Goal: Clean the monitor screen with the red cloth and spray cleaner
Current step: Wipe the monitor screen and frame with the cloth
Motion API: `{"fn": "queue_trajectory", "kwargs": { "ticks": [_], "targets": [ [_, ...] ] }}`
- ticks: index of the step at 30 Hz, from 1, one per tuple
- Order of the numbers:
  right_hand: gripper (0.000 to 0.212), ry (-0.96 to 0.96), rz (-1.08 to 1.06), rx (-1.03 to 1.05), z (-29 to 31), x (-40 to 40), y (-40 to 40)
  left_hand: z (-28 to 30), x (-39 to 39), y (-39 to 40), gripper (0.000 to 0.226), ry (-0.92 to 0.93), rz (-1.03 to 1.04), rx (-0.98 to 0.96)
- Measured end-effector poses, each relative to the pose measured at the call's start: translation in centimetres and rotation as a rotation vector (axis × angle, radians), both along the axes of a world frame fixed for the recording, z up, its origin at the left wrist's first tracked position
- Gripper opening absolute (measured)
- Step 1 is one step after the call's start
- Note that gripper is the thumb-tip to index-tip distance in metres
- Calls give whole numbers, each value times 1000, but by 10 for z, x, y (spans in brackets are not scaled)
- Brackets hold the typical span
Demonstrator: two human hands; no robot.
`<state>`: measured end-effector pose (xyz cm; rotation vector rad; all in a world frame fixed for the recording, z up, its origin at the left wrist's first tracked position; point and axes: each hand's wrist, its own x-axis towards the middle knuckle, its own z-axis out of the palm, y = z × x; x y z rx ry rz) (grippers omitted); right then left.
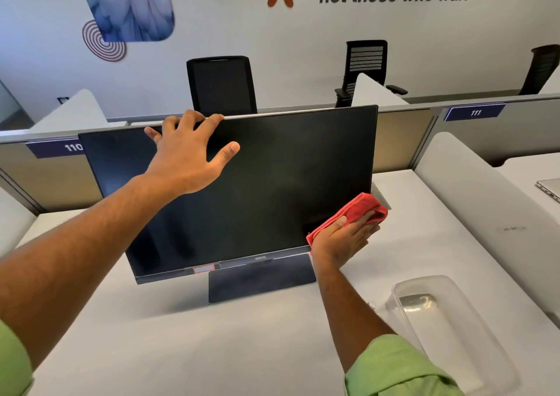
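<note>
The monitor [257,183], screen dark, stands on its base near the far edge of the white tabletop [181,335]. The left hand [188,153] grips the monitor's top edge left of centre, fingers hooked over the rim and thumb spread on the screen. The right hand [342,238], fingers flat and together, presses the red cloth [357,210] against the screen's lower right corner; a clear plastic tray [448,329] lies near the tabletop's right edge.
</note>
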<state>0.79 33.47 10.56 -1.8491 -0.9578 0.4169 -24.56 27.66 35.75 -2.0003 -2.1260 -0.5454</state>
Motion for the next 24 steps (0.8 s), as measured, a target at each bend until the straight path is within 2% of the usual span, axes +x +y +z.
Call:
{"fn": "queue_trajectory", "kwargs": {
  "ticks": [10, 24],
  "targets": [
    [69, 160, -12, -125, 4, -6, -6, 0, -1, -3, 71, 1, -8, -14],
    [72, -37, 67, -175, -4, -27, -41, 0, 0, -5, 76, 30, 5, -25]
  ]
}}
